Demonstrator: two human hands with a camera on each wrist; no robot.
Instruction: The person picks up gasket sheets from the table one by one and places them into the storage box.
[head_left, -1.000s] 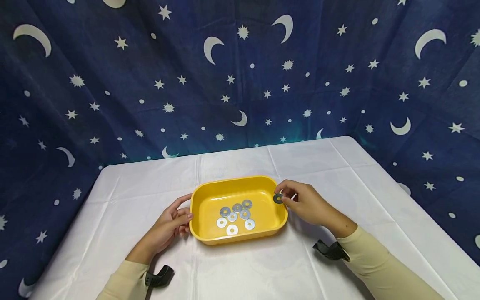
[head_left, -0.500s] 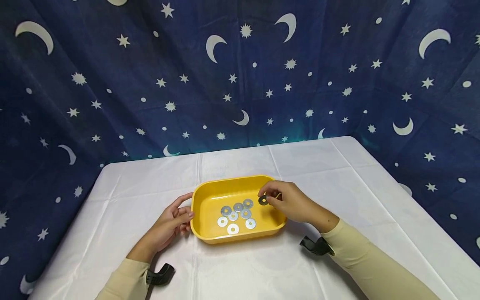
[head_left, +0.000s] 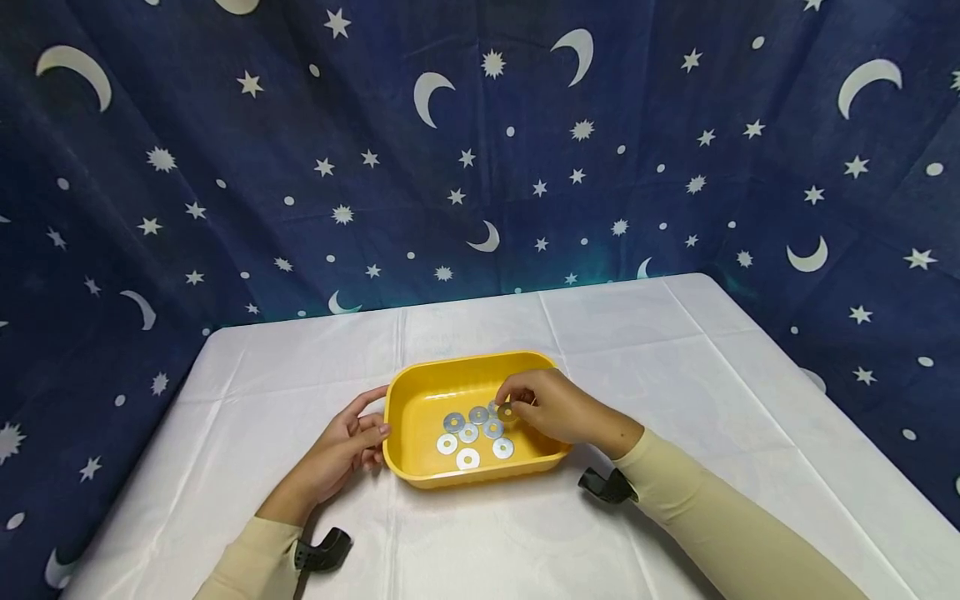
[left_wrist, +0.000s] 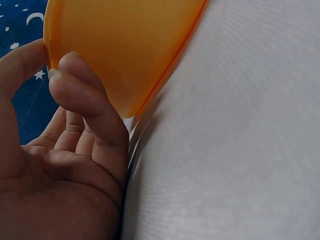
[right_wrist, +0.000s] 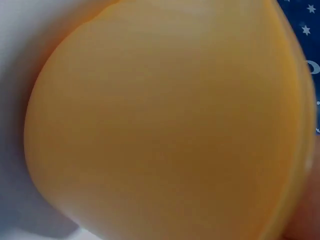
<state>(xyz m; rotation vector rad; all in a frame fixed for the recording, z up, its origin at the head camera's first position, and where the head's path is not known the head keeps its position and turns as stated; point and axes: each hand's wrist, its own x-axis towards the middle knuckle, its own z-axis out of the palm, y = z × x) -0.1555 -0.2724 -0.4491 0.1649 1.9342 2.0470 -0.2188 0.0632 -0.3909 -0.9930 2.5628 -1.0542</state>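
Observation:
My right hand [head_left: 551,404] reaches over the right side of a yellow plastic tray [head_left: 427,482]. Between thumb and fingertips it pinches a flat metal washer [head_left: 513,414], held tilted just above the loose ones. Several silver washers lie flat on the tray floor, among them one near the front [head_left: 468,458]; the pinched washer and fingers partly cover another. My left hand [head_left: 341,450] stays at the tray's left end, fingertips and thumb touching its outer wall, loosely bent in the left wrist view. The right wrist view shows mostly the tray's blurred outer wall; the washers are hidden there.
A white cloth covers the table [head_left: 480,550]. Behind and beside it hangs a dark blue curtain [head_left: 337,125] with moons and stars. Each wrist carries a black strap mount, like the right one [head_left: 606,485].
My right hand has carried the washer leftward from the tray's right rim and lowered it beside the other washers. The left hand has kept its place at the tray.

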